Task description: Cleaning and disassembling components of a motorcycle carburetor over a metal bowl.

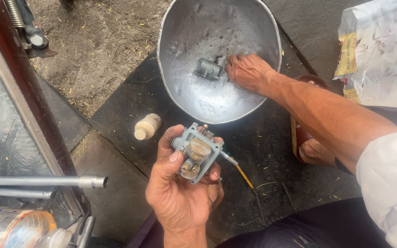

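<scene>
Looking down from my head, my left hand (180,190) curls half closed around a grey metal carburettor body with a brass float (196,152), thumb pressed on its near edge, above the dark mat (263,151). My right hand (248,71) reaches into the dented round aluminium bowl (175,27), fingers bent and fingertips down on the bowl's floor, just beside a small grey metal cover piece (207,69); it grips nothing I can see.

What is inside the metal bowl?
A small grey metal part, dark screws and the right hand lie in the metal bowl. Anything under the fingers is hidden.
</scene>
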